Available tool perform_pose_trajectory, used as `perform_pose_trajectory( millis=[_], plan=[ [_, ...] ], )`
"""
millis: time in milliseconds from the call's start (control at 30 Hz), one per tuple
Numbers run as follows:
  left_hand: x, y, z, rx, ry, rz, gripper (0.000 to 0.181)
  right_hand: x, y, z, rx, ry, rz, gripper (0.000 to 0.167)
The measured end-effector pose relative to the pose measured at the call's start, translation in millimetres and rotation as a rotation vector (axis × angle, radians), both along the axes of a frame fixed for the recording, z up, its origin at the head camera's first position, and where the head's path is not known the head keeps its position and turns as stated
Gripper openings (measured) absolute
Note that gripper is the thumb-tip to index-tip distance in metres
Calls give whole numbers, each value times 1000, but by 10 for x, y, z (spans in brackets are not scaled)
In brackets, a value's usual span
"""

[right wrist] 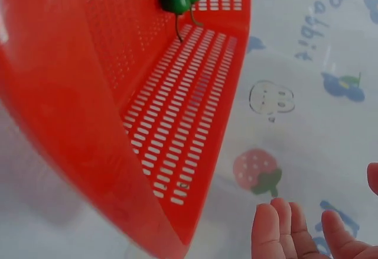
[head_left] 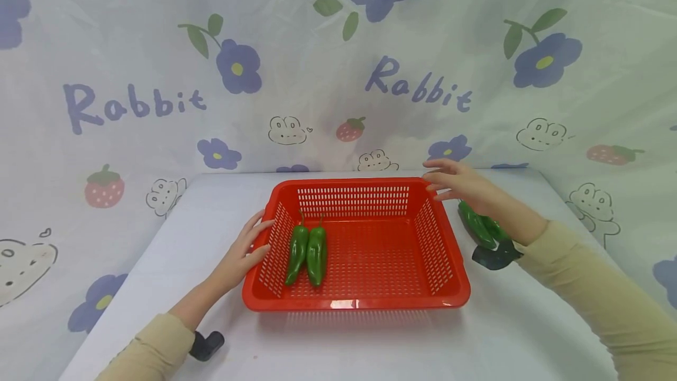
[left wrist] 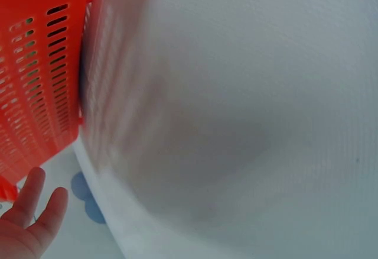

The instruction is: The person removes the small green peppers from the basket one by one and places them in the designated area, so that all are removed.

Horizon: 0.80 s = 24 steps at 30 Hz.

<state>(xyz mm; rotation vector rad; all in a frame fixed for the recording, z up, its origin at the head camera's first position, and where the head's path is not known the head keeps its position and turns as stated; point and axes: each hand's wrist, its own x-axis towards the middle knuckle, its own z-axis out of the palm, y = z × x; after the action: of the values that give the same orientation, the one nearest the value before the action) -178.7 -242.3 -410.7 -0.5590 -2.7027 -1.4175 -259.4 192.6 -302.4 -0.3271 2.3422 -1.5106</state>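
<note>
A red plastic basket (head_left: 355,304) with slotted walls stands on the white table. Two green peppers (head_left: 316,256) lie side by side at the left of its floor, stems toward the back. My left hand (head_left: 244,256) is at the basket's left rim, its fingers spread and nearly straight; whether it bears on the rim I cannot tell. Near the back right corner my right hand (head_left: 461,186) hovers with loosely extended fingers, holding nothing. Beyond the right wall more green peppers (head_left: 478,225) lie on the table, partly hidden by my right wrist.
The white tabletop (head_left: 211,216) runs out on both sides of the basket. Behind it hangs a cloth (head_left: 317,87) printed with flowers, strawberries and rabbits. Dark wrist-worn devices (head_left: 207,346) show under both wrists.
</note>
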Motion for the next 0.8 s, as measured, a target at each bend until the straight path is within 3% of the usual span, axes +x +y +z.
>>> perform_pose_trajectory(
  millis=[500, 800],
  plan=[
    [15, 5, 3, 5, -8, 4, 49, -14, -436, -103, 17, -90, 93, 55],
    [-1, -2, -15, 5, 5, 5, 48, 9, -656, -202, 34, -119, 106, 57]
  ],
)
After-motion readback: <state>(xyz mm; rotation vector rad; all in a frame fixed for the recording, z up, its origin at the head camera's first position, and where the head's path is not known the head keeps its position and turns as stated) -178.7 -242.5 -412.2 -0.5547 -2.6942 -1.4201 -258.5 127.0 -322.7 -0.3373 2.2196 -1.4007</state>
